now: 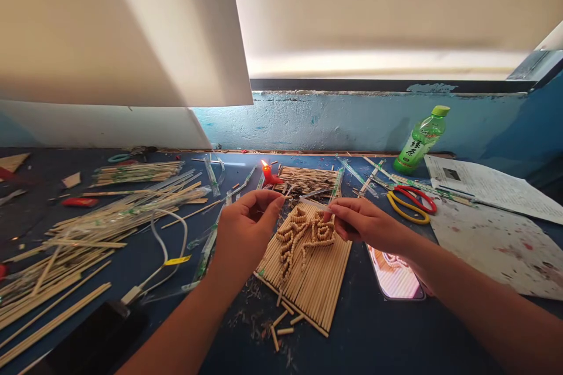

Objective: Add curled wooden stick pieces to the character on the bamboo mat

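My left hand [246, 228] hovers over the left edge of a mat of glued wooden sticks [316, 287], fingertips pinched on something too small to make out. My right hand [365, 224] grips a utility knife [315, 205] whose thin blade points left toward my left fingertips. On the mat lie shapes built from small stick pieces [303, 234]. Short cut stick bits [281, 322] are scattered below the mat. A lit red candle [269, 174] burns just behind my hands.
Piles of wrapped and bare chopsticks [88, 228] cover the left side. A second stick mat [308, 179], yellow-red scissors [411, 202], a green bottle [422, 139], papers [492, 187] and a lit phone [396, 278] lie to the right. A white cable [165, 246] loops at left.
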